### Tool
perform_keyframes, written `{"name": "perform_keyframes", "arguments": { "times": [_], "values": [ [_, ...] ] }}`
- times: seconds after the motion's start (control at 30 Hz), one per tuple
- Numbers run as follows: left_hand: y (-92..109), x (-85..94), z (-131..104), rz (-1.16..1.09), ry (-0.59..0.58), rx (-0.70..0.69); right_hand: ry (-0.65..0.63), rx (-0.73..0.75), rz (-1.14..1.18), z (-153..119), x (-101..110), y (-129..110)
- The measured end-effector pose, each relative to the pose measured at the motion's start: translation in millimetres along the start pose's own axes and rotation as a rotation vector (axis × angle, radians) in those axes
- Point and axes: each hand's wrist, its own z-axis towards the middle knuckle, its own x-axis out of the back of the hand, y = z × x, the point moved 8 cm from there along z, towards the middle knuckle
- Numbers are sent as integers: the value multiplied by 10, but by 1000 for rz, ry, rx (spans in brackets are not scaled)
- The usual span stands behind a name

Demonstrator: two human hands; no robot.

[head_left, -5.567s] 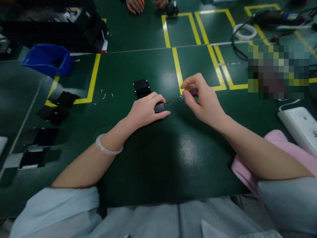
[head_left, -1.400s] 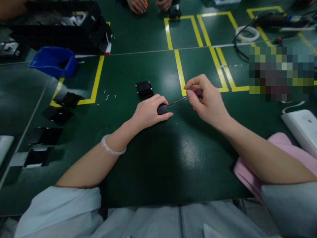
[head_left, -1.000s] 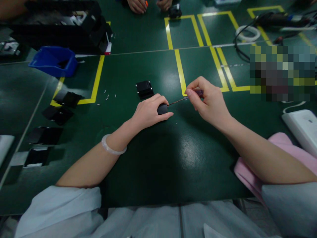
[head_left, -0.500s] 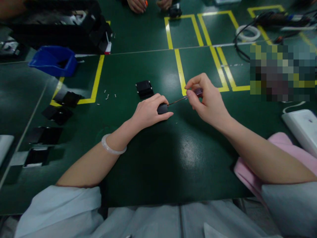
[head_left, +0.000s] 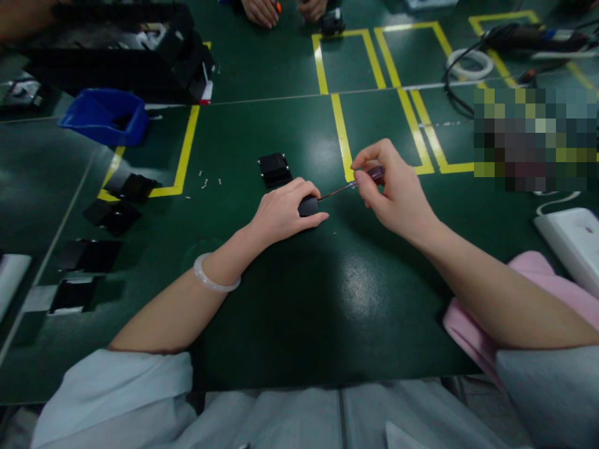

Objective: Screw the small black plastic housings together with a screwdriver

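Note:
My left hand (head_left: 285, 209) grips a small black block-like part (head_left: 308, 206) against the green table, fingers over its top and thumb along its near side. From the right, my right hand (head_left: 390, 184) holds a screwdriver (head_left: 375, 175) by its dark purplish handle. The thin shaft slants down to the left, and its tip meets the right end of the black part. Just beyond my left hand lies a second black part (head_left: 274, 168) with shiny metal spots at its corners. Several small screws (head_left: 204, 183) are scattered to the left.
At left are several black parts (head_left: 88, 255), a blue bin (head_left: 105, 118) and a black box (head_left: 121, 56). A pink cloth (head_left: 528, 268) and white power strip (head_left: 573, 237) lie right. Across the table are another person's hands (head_left: 261, 11). Cables (head_left: 452, 93) run at upper right.
Both hands, the black part and the screwdriver keep nearly the same pose. The whole view has shifted slightly.

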Motion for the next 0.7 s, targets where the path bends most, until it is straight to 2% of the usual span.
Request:
{"name": "perform_keyframes", "arguments": {
  "times": [0.7],
  "values": [
    [3,8,-1,-12,3,-5,22,7,-48,1,24,7]
  ]
}}
